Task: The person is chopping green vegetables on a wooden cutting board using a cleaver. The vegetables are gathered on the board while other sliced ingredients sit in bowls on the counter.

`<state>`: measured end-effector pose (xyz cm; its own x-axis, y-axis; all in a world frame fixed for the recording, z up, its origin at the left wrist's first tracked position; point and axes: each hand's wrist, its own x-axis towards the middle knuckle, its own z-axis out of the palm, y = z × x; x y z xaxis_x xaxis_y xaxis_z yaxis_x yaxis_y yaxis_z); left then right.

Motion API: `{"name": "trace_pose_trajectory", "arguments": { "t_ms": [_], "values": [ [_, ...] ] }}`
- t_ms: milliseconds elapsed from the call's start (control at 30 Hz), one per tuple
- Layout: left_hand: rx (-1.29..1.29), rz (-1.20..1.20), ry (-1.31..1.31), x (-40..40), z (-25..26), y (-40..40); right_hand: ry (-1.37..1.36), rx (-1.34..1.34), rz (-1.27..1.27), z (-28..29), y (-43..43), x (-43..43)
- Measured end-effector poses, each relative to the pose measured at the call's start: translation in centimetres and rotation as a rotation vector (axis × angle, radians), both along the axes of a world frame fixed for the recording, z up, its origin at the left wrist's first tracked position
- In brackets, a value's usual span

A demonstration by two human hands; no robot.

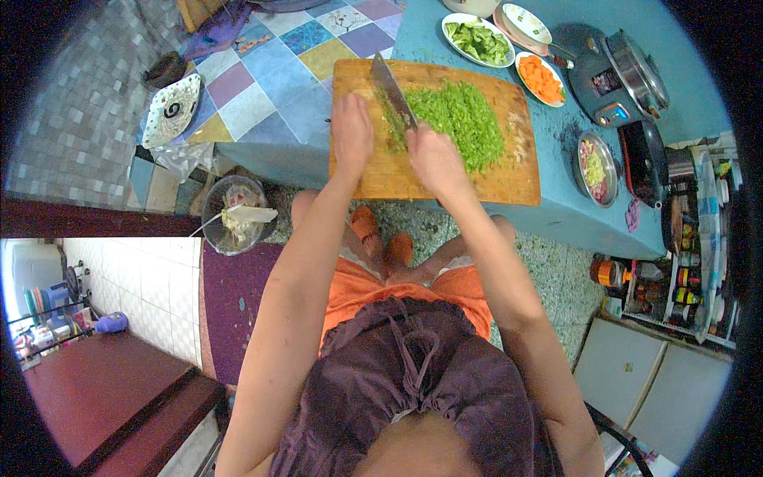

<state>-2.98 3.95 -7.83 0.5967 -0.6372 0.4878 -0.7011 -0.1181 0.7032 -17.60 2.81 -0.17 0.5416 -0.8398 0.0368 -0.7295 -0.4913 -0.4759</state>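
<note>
My right hand (pixel 437 154) is closed around the handle of a kitchen knife (pixel 392 89), whose broad metal blade points away from me over a wooden cutting board (pixel 387 179). Finely chopped green vegetable (pixel 468 122) lies heaped on the board to the right of the blade, with small bits beneath and left of it. Flat on the board's left edge rests my left hand (pixel 353 128), fingers pointing forward and held close together, apart from the knife. Whether anything is under its palm is hidden.
Beyond the board stand a plate of green vegetable pieces (pixel 478 40) and a plate of chopped carrot (pixel 539 79). A metal bowl of chopped food (pixel 596 169) and an electric cooker (pixel 596 77) are at right. A leaf-shaped dish (pixel 171 112) and a waste bin (pixel 233 214) are at left.
</note>
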Motion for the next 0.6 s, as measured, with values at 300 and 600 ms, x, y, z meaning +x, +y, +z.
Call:
{"name": "trace_pose_trajectory", "arguments": {
  "t_ms": [300, 600],
  "values": [
    [-0.139, 0.037, 0.042, 0.6, -0.7, -0.1, -0.049, 0.096, 0.021, -0.2, 0.9, 0.6],
    [-0.097, 0.034, 0.093, 0.7, -0.4, 0.0, -0.049, -0.036, -0.037, 0.6, -0.9, -0.9]
  ]
}}
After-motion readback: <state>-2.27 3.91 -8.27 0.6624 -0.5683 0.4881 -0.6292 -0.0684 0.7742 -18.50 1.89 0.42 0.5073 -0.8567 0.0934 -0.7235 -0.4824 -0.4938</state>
